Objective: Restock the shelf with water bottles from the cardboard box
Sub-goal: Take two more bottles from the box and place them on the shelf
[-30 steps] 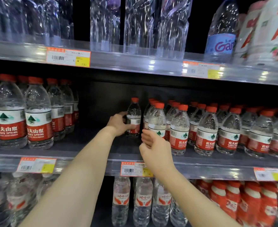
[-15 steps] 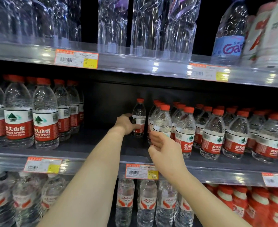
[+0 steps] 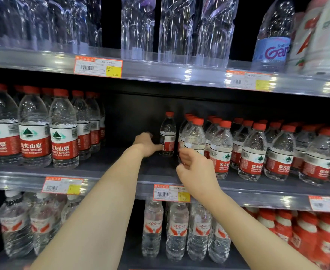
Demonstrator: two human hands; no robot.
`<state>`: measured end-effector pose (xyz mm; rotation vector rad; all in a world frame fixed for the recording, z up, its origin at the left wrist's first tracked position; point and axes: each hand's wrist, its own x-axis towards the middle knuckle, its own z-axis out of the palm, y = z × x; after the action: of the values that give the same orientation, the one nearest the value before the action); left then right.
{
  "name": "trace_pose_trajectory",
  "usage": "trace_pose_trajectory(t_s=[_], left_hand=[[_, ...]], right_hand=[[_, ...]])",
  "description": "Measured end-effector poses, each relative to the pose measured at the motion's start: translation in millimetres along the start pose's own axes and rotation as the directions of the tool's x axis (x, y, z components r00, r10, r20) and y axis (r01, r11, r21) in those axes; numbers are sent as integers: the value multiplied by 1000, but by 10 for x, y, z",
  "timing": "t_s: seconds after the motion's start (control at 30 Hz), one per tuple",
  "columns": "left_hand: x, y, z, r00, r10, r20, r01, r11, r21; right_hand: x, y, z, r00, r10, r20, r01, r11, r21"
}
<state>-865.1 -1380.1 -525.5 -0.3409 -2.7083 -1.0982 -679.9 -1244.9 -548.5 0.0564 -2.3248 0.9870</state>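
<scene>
At the front rail of the middle shelf (image 3: 105, 162): one price tag (image 3: 171, 192). Just behind it, right hand (image 3: 196, 172), fingers (image 3: 184, 158) curled against the lower body of the front bottle (image 3: 195, 136) in the packed row; whether they actually pinch it cannot be told. Further in, left hand (image 3: 145, 144), wrapped low round the lone bottle (image 3: 168, 131), thumb on its red label. That bottle stands upright, deep in the gap, just left of the row. Cardboard box: not in view. Handling, judged: sealed and full, so moderately heavy; thin clear wall gives under squeeze; smooth, possibly slippery. Best held at the labelled waist.
</scene>
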Motion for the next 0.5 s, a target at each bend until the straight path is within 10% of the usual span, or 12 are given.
trace_pose_trajectory(t_s=[0.5], left_hand=[[-941,-24,-507,998,55,-41,-43,969,244]], right_hand=[[-331,-246,-351,995,36,97,-22,990,-139]])
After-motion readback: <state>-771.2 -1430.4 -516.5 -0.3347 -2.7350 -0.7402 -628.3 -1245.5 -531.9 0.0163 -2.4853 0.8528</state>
